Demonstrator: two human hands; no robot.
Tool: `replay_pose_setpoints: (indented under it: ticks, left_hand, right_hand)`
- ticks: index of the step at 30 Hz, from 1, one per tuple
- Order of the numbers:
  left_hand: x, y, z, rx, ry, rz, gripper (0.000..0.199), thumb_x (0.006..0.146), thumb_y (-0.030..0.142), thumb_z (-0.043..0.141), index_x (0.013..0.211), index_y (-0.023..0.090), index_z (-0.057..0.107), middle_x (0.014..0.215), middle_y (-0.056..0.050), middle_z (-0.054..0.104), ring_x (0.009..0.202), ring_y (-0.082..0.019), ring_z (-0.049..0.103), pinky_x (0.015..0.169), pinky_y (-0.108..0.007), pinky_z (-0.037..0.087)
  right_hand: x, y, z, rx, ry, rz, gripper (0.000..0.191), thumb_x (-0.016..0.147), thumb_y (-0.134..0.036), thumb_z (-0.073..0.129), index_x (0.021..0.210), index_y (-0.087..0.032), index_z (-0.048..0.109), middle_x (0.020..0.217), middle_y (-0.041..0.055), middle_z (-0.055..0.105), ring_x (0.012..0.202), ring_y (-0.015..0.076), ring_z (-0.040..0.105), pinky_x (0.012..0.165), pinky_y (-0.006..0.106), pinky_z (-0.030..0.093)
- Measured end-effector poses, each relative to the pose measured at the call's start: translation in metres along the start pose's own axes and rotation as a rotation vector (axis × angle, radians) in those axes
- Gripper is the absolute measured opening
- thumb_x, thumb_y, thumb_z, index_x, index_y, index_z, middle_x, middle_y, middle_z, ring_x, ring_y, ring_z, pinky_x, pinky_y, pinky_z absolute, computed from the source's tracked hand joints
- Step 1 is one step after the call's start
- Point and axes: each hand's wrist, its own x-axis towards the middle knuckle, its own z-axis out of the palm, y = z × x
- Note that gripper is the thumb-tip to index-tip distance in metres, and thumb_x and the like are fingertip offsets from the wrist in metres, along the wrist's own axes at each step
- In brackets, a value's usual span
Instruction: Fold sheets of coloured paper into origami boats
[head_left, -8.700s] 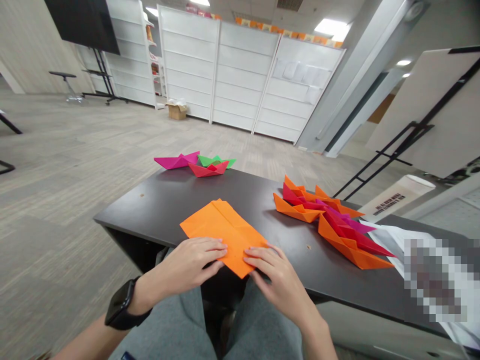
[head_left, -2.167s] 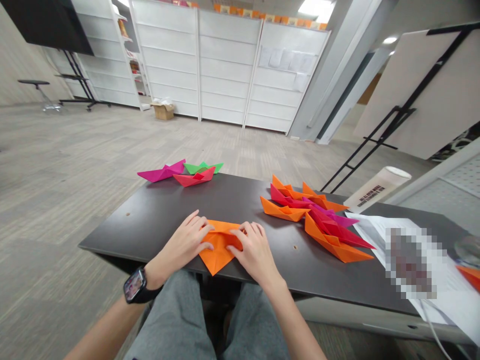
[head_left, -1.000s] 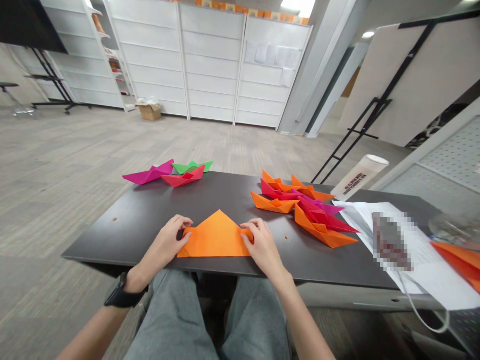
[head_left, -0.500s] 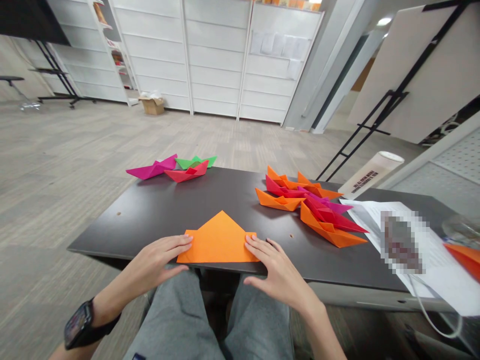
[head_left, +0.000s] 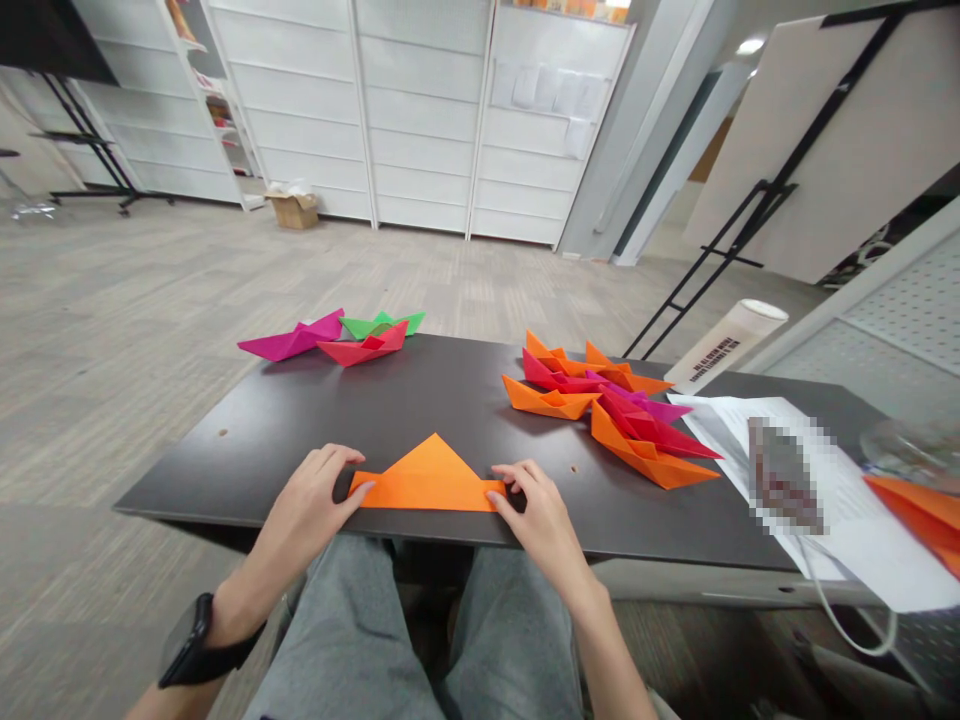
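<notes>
A person is sitting at a dark tabletop (head_left: 247, 470), with grey trousers (head_left: 352, 630) showing below its near edge. A folded sheet of orange paper (head_left: 427, 485) is lying flat near that edge, directly in front of the person. It is forming a triangular peak above a long, narrow strip, like a paper hat. The left hand (head_left: 311, 490), with a black watch (head_left: 191, 640) on its wrist, is relaxed and open, its thumb touching the paper's left end. The right hand (head_left: 540, 510) is also open, its fingertips (head_left: 499, 498) lightly touching the right end. Neither hand is clenching or lifting the paper.

Farther along the tabletop, a magenta paper boat (head_left: 292, 340), a red paper boat (head_left: 364, 345) and a green paper boat (head_left: 382, 322) are sitting close together. To the right, a cluster of orange and crimson paper boats (head_left: 600, 400) is lying in overlapping rows. Beyond them, white printed sheets (head_left: 847, 510) are spreading toward the right edge, with a pixelated patch (head_left: 784, 480) covering part of them. A pale paper tube (head_left: 727, 345) is lying behind the sheets.
</notes>
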Motion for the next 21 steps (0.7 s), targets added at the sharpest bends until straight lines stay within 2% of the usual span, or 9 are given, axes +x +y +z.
replay_pose_setpoints:
  ticks: [3,7,13,16,19,21]
  left_hand:
    - [0.000,0.017,0.010,0.065,0.005,0.016,0.024,0.092,0.031,0.055,0.113,0.020,0.057,0.109,-0.010,0.067,0.101,-0.029,0.063,0.086,-0.043,0.051]
    - [0.009,0.036,0.023,0.086,-0.049,0.059,0.037,0.090,0.037,0.060,0.122,0.019,0.055,0.115,-0.012,0.066,0.103,-0.031,0.062,0.087,-0.045,0.050]
    - [0.028,0.025,0.030,-0.036,-0.101,0.043,0.048,0.084,0.037,0.066,0.127,0.019,0.055,0.097,-0.006,0.065,0.089,-0.027,0.063,0.079,-0.041,0.051]
    - [0.034,0.021,0.027,-0.053,-0.140,0.103,0.043,0.086,0.034,0.063,0.126,0.020,0.055,0.097,-0.005,0.068,0.090,-0.026,0.064,0.084,-0.042,0.048]
    - [0.035,0.017,0.025,-0.095,-0.161,0.196,0.035,0.089,0.037,0.061,0.120,0.021,0.057,0.108,-0.006,0.071,0.094,-0.025,0.064,0.087,-0.040,0.049]
    - [0.033,0.014,0.027,-0.098,-0.118,0.220,0.032,0.091,0.043,0.059,0.115,0.022,0.058,0.106,-0.006,0.072,0.093,-0.025,0.064,0.084,-0.038,0.052]
  right_hand:
    - [-0.002,-0.001,0.004,-0.024,0.013,0.000,0.015,0.090,-0.022,0.061,0.103,-0.025,0.067,0.098,0.0040,0.064,0.088,0.0218,0.063,0.080,0.038,0.051]
    - [-0.003,0.000,0.005,0.019,0.055,0.041,0.020,0.087,-0.020,0.064,0.107,-0.024,0.063,0.099,0.0035,0.063,0.088,0.0214,0.062,0.082,0.039,0.051]
    - [-0.006,-0.003,0.005,0.047,0.108,0.043,0.008,0.087,-0.021,0.065,0.093,-0.024,0.061,0.098,0.0035,0.062,0.089,0.0210,0.061,0.082,0.035,0.051]
    - [-0.008,-0.005,0.004,-0.007,0.125,-0.015,0.005,0.089,-0.019,0.063,0.088,-0.024,0.061,0.097,0.0036,0.064,0.093,0.0219,0.060,0.085,0.037,0.049]
    - [-0.011,-0.006,0.000,0.004,0.138,-0.080,0.009,0.091,-0.015,0.058,0.094,-0.023,0.062,0.096,0.0036,0.067,0.092,0.0212,0.061,0.084,0.036,0.046]
    - [-0.013,-0.006,-0.003,0.038,0.111,-0.118,0.016,0.091,-0.014,0.058,0.103,-0.024,0.062,0.096,0.0029,0.068,0.091,0.0205,0.061,0.083,0.036,0.046]
